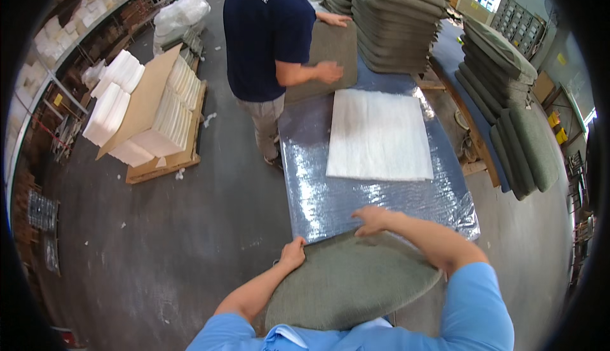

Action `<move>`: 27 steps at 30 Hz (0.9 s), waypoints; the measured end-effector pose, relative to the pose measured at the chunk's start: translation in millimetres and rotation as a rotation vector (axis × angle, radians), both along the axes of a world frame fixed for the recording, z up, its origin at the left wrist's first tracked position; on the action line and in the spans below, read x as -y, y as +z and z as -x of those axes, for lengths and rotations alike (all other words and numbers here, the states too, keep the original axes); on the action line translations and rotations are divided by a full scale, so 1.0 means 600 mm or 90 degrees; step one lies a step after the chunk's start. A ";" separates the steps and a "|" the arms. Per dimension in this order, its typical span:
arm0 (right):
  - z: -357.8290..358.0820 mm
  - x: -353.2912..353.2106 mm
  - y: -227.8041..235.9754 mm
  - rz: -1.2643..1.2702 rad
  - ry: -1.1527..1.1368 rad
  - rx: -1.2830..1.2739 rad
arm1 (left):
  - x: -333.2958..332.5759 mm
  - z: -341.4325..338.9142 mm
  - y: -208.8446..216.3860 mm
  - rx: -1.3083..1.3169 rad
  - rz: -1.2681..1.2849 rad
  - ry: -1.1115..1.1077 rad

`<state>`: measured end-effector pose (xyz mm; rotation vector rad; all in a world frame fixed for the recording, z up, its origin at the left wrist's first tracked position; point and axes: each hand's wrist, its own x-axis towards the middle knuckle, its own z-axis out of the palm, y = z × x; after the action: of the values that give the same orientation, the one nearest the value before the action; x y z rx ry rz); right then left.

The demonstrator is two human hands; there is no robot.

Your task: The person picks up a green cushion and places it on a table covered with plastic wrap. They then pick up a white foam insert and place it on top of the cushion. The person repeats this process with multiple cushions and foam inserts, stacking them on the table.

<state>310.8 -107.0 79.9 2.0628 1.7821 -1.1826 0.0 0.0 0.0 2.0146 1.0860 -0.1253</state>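
Observation:
A grey-green cushion (356,281) leans against my body, its far edge along the near end of a plastic-covered table (381,198). My left hand (293,254) is closed on the cushion's far left corner. At the middle of the far edge, my right hand (373,220) has its thumb and index finger apart, close over the fabric; whether it touches is hard to tell. Farther up the table lies a white square of batting (380,136).
Across the table a co-worker in a dark shirt (257,33) handles another grey-green cushion (333,49). Tall cushion stacks (397,20) stand behind, and more cushions (524,151) lie to the right. At left, a pallet (165,170) carries white foam pieces (155,138) and cardboard.

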 end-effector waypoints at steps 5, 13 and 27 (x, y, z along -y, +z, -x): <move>0.073 -0.058 -0.066 0.160 0.109 0.059 | 0.012 -0.014 0.001 -0.019 0.039 -0.072; 0.093 -0.025 -0.173 0.079 -0.045 -0.070 | 0.001 -0.026 0.005 0.046 0.002 -0.127; 0.113 -0.024 -0.165 -0.044 0.064 -0.075 | -0.015 -0.059 -0.040 -0.127 0.008 -0.155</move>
<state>242.8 -92.3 -19.0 1.9517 1.9813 -1.2546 35.6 9.0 -24.2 2.1516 0.9524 -0.4657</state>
